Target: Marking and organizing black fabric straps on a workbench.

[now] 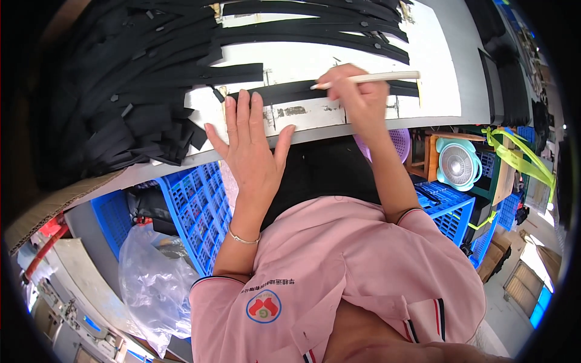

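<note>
On the tabletop [472,75] we see a white board [439,57], and on it lies one black strip [278,92], along the near edge of the tabletop and a little inward from it. Our left hand [251,148] is spread wide, with the fingers apart; its fingertips are over the left part of the strip, while the palm comes across the near edge. Our right hand [359,100] is narrow, and it holds a white pen [387,77] between thumb and fingers. The pen is tilted low, its tip to the left, near the middle of the strip; the hand is blurred, so we cannot tell if the tip touches.

The strip stops before the right edge of the board, and there we have open room for moving the right hand. To the left the room is tight: a big black heap [151,78] covers the left side of the tabletop and reaches almost to the near edge. Toward the far edge, other strips [290,30] lie across the board. Below the near edge are a blue crate [193,209] at left and a purple basket [399,144] at right, near a fan [457,163].
</note>
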Tool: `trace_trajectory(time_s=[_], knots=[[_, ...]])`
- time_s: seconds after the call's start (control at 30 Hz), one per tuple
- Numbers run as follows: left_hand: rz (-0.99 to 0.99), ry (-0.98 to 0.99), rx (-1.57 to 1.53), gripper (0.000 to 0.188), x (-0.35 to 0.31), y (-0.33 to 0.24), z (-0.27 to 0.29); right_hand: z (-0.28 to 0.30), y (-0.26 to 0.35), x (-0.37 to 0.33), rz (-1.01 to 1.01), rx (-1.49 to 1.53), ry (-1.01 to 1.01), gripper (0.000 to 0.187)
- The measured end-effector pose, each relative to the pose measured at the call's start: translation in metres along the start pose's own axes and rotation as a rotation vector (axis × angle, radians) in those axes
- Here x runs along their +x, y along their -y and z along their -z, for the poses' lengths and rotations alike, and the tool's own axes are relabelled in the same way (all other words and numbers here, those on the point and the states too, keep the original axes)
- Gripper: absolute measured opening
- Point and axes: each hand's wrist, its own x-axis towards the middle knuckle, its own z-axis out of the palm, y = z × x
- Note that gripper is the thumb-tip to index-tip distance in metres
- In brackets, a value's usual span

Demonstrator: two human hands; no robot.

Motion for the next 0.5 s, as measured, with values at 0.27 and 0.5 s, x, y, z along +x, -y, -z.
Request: trace_trajectory(time_s=[0.27, 0.5], knots=[[-0.010, 0.011, 0.018, 0.073, 0.000, -0.001, 0.002, 0.036, -0.011, 0.001, -0.128, -0.179, -0.114, 0.026], [-0.005, 0.005, -0.034, 0.079, 0.004, -0.015, 0.000, 0.037, -0.016, 0.001, -0.125, -0.191, -0.077, 0.025]])
